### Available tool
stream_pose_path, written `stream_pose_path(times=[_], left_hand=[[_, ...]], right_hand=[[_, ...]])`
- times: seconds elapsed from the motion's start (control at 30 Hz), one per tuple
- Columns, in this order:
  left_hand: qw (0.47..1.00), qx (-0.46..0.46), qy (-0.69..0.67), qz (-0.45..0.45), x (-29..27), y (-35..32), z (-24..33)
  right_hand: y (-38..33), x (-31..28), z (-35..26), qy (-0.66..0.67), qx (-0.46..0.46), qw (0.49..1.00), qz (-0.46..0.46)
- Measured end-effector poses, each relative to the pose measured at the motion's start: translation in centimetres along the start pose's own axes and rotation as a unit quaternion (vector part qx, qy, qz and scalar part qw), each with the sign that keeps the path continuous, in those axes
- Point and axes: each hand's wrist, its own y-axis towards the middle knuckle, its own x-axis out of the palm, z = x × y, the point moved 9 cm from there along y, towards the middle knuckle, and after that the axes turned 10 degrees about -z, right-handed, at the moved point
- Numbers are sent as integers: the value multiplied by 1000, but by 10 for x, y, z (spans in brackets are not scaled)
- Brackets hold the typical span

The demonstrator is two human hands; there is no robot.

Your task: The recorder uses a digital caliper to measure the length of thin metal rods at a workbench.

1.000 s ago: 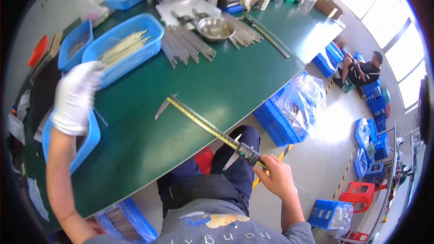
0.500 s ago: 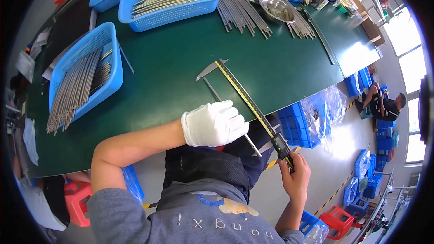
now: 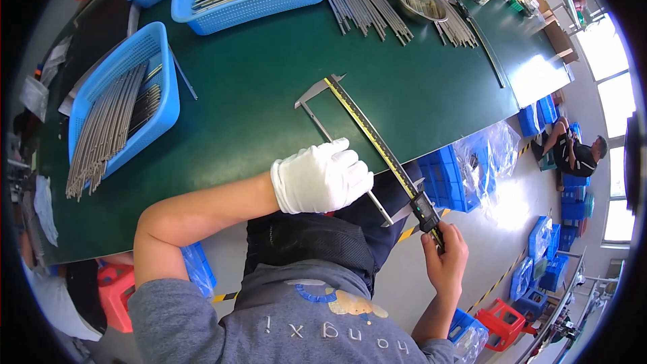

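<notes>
My left hand (image 3: 320,178), in a white glove, is closed around a thin metal rod (image 3: 379,207) whose two ends stick out past the glove. My bare right hand (image 3: 446,256) grips a long digital caliper (image 3: 371,136) by its display end, thumb and fingers around the slider. The caliper's jaws are spread wide, and the rod lies between them, alongside the yellow-marked scale. At the far jaw the rod's end looks close to or touching; its near end is by the sliding jaw. Exact contact cannot be made out.
On the green table (image 3: 236,101) stand a blue basket (image 3: 172,87) of grey rods and another blue basket (image 3: 249,20) of pale rods. Loose rods (image 3: 371,7) and a metal bowl (image 3: 419,1) lie farther back. Blue crates (image 3: 448,178) stand beyond the table's edge. A person (image 3: 573,152) sits far right.
The view has shifted slightly, so table items sit a little higher. The rod and caliper have moved slightly away from me, the rod still between the jaws. Both hands keep their grips.
</notes>
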Motion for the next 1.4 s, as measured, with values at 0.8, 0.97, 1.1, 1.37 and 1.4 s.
stream_pose_path(times=[0.8,0.97,1.1,1.37,1.4], left_hand=[[994,-28,-47,-90,-4,4,-11],[995,-18,-47,-89,-7,7,-9],[997,-14,-35,-74,-7,6,-12],[990,-35,-101,-89,-12,15,-18],[989,-39,-102,-98,-11,15,-18]], right_hand=[[-2,-4,-17,-5,-22,1000,3],[-4,-4,-14,-8,-15,1000,9],[-4,-2,-12,-13,-14,1000,20],[-4,6,-7,-28,-11,1000,11],[-5,7,-6,-23,-13,1000,13]])
